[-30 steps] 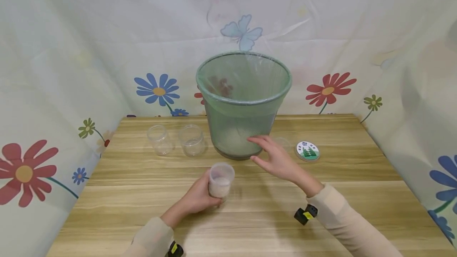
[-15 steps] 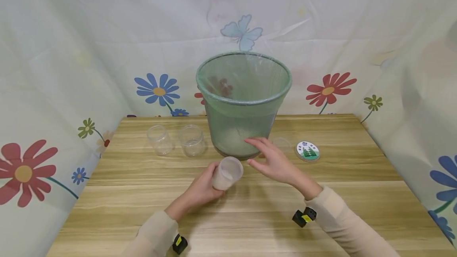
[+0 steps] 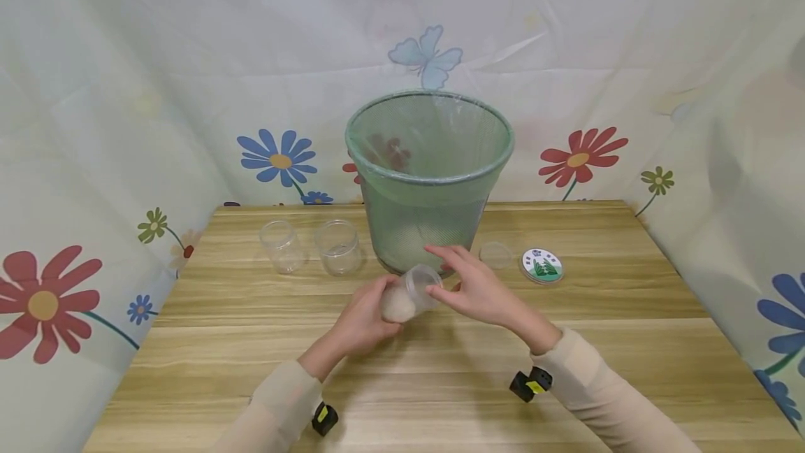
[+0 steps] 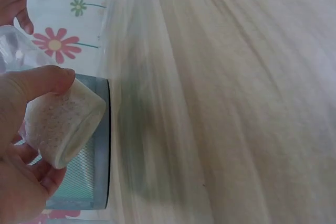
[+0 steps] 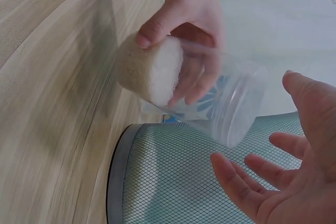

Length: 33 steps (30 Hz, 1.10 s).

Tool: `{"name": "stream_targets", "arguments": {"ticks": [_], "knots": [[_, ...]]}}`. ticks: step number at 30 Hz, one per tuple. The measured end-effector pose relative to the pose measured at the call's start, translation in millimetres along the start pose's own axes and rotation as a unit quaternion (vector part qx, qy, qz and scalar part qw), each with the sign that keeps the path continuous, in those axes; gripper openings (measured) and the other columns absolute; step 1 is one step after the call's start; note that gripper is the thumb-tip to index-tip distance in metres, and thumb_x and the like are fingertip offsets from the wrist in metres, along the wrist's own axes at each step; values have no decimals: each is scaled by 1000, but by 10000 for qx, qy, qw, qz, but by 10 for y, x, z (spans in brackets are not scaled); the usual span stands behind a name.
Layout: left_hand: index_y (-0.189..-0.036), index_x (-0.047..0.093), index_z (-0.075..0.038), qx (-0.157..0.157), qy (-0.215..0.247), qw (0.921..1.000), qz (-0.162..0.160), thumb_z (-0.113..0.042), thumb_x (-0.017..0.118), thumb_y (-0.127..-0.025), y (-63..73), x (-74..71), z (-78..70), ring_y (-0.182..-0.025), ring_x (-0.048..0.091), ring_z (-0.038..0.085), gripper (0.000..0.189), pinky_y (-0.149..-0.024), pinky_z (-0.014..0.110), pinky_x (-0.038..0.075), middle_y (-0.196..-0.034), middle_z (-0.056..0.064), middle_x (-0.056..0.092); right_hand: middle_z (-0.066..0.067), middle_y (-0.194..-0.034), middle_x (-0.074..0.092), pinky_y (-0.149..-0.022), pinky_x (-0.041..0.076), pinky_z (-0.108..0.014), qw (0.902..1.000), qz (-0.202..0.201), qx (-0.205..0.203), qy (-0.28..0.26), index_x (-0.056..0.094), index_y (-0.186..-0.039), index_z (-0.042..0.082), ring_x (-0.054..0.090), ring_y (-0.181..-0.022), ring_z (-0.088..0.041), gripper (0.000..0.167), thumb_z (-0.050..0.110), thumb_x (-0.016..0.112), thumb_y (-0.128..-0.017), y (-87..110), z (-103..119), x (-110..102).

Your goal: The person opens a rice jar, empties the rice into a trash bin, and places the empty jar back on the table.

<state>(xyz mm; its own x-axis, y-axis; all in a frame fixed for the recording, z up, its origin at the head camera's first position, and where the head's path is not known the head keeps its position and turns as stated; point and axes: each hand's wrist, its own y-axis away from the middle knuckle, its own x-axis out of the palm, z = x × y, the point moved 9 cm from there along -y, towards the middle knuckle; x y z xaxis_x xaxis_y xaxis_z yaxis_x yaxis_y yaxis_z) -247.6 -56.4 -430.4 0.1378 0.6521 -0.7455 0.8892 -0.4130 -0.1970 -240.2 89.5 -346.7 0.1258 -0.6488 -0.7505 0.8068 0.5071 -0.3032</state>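
Note:
A clear plastic jar [image 3: 424, 289] with fine white grains, like rice, in its bottom leans over to the right, its ringed top end toward my right hand. My left hand [image 3: 365, 317] grips it around the filled lower part; in the left wrist view the thumb [image 4: 52, 80] lies over one side and the fingers curl under the other. The grains [image 5: 165, 72] slope inside the tilted jar. My right hand [image 3: 478, 289] is spread beside the jar's top end, and in the right wrist view a gap shows between its fingers [image 5: 236, 182] and the jar.
A green mesh bin [image 3: 428, 222] with a clear liner stands just behind the hands. Two clear jars [image 3: 281, 250] stand to its left. Right of it lie a clear lid [image 3: 497, 255] and a round lid with a green printed picture [image 3: 541, 266]. Patterned curtains surround the wooden table [image 3: 629, 341].
My left hand has raised the jar, moved it right and forward, and tipped it toward my right hand. The right hand has shifted slightly left, closer to the jar.

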Motion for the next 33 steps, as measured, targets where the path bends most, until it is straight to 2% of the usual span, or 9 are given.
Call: {"name": "stream_targets", "arguments": {"ticks": [6,12,15,19,24,33], "knots": [[-122,50,-3,98,-326,9992,-201,-15,83,-60,-44,-64,-60,-108,53,28,70,-93,45,42,-116,11,59,-16,-112,54,-62,50,-17,9997,-166,50,153,46,-133,8,60,-95,-27,60,26,70,-81,-21,3,-25],[-123,52,-6,138,-467,9984,-272,-17,83,-60,-91,-96,-84,-110,52,29,71,-96,45,37,-117,9,59,-16,-111,54,-62,55,-28,9995,-236,144,141,48,-131,8,61,-95,-27,59,26,71,-80,-40,-20,-49],[-122,53,-6,203,-610,9973,-347,-18,83,-59,-114,-121,-119,-109,52,29,71,-95,45,37,-116,10,60,-18,-111,55,-61,55,-30,9993,-288,166,161,49,-130,7,61,-94,-28,59,25,71,-79,-47,-25,-61],[-122,53,-6,303,-835,9953,-390,-21,84,-59,-142,-155,-182,-108,52,29,73,-93,44,39,-114,9,59,-18,-108,56,-60,52,-25,9991,-326,190,216,51,-128,5,61,-92,-28,57,24,72,-78,-56,-48,-78],[-125,51,-8,333,-1152,9921,-362,-25,85,-59,-178,-169,-241,-109,51,29,77,-96,44,37,-115,9,58,-19,-105,57,-62,51,-19,9995,-125,306,-16,53,-126,2,60,-93,-29,53,21,72,-79,-66,-118,-80],[-126,51,-9,422,-1440,9880,-371,-29,85,-59,-201,-204,-337,-108,52,29,78,-96,43,38,-116,10,58,-18,-110,56,-64,52,-19,9989,31,375,-268,54,-123,2,60,-95,-30,49,20,71,-81,-70,-168,-111]]}}
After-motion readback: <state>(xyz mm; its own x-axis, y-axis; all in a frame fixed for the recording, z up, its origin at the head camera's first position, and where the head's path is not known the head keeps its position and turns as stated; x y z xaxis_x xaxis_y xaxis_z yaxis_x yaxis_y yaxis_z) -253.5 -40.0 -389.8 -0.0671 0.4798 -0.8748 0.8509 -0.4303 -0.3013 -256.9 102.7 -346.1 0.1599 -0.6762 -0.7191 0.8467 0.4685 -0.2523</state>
